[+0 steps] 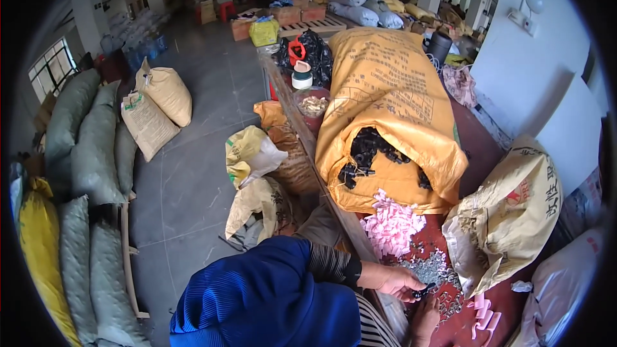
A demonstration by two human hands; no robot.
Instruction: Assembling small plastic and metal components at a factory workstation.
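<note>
My left hand reaches over the table edge in a dark striped cuff, its fingers closed on a small black plastic part. Just below it, my right hand has its fingers bent close to that part; what they grip is too small to make out. Small silver metal pieces lie scattered beside both hands on the red tabletop. Behind them is a heap of pink strip-like pieces. More black parts spill from the mouth of a large orange woven sack.
A beige sack stands open at the right, with curved pink pieces near it. A wooden rail edges the table. A bowl and a lidded container sit farther back. Filled sacks line the left side.
</note>
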